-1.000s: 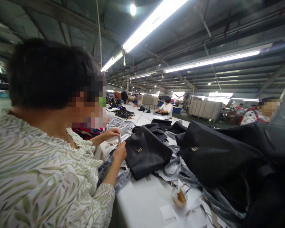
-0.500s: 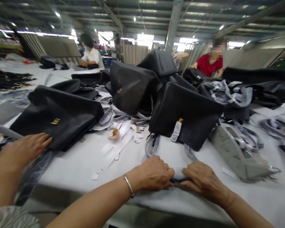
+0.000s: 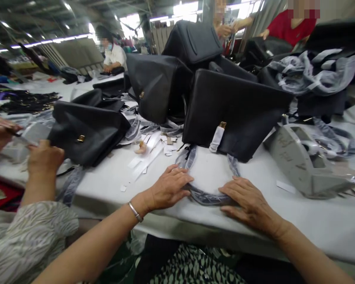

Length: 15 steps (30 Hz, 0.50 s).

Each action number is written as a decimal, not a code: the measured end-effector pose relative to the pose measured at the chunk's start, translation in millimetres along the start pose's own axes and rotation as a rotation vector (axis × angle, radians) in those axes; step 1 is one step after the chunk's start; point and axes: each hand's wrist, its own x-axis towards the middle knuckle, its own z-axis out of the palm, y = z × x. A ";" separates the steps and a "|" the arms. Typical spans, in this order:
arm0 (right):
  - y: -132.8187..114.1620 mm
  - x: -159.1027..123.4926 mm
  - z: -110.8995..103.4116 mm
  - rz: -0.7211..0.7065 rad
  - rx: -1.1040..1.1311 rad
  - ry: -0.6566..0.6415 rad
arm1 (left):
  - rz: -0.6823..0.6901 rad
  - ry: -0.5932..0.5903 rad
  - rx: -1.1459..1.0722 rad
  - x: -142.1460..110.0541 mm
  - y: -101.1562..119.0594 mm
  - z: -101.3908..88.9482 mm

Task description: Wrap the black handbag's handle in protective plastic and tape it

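- Head view: my left hand [image 3: 168, 187] rests at the left bend of a plastic-wrapped strap [image 3: 208, 198], fingers fairly straight, thumb apart, not closed up.
- My right hand [image 3: 248, 201] is at the strap's other bend, fingers wide.
- The strap loops across the white table [image 3: 208, 167] in front of a black bag [image 3: 233, 106], whose gold clasp [image 3: 223, 125] has a white-wrapped tab.
- Right of that bag I see a grey dispenser [image 3: 298, 169]; left, paper scraps [image 3: 149, 152].
- Far left, a co-worker's hands [image 3: 45, 157] hold something thin I can't identify, near a second black bag [image 3: 87, 130].
- Behind, more black bags [image 3: 156, 86] are heaped.
- Farthest, I see a person in white [image 3: 116, 57] and one in red [image 3: 292, 29].
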 end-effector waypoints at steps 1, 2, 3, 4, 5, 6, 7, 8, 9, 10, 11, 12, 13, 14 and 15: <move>0.0 0.5 0.6 0.001 0.007 0.004 | -0.010 -0.011 0.006 -0.3 0.1 -0.6; -0.3 0.9 1.0 -0.003 0.008 0.002 | -0.011 -0.021 0.014 0.7 0.4 -1.0; -0.8 1.1 1.4 -0.013 0.003 -0.001 | -0.004 -0.027 0.021 2.8 1.0 -1.1; -1.5 1.1 1.6 -0.025 -0.009 -0.001 | 0.007 -0.031 0.024 5.7 1.9 -0.9; -2.5 0.9 1.7 -0.036 -0.029 0.009 | 0.022 -0.033 0.024 9.2 3.2 -0.5; -3.9 0.7 1.8 -0.041 -0.054 0.035 | 0.037 -0.037 0.023 12.9 4.7 0.2; -5.8 0.4 1.8 -0.042 -0.080 0.074 | 0.049 -0.040 0.026 16.6 6.4 1.1; -8.3 0.3 1.9 -0.042 -0.099 0.115 | 0.059 -0.044 0.034 19.7 8.3 2.3; -11.4 0.4 2.4 -0.046 -0.108 0.145 | 0.072 -0.045 0.047 22.2 10.2 3.8; -14.9 0.8 3.2 -0.059 -0.104 0.155 | 0.090 -0.041 0.062 23.5 12.2 5.5; -18.4 1.5 4.4 -0.080 -0.092 0.148 | 0.110 -0.022 0.075 23.6 14.4 7.5; -21.6 2.4 6.0 -0.097 -0.079 0.132 | 0.126 0.017 0.086 22.2 16.8 9.9; -24.2 3.2 7.8 -0.104 -0.071 0.117 | 0.131 0.078 0.091 19.4 19.5 12.6; -26.0 4.0 9.5 -0.099 -0.070 0.112 | 0.118 0.158 0.087 15.2 22.5 15.6; -27.0 4.7 10.9 -0.088 -0.072 0.115 | 0.083 0.252 0.073 9.9 25.8 18.7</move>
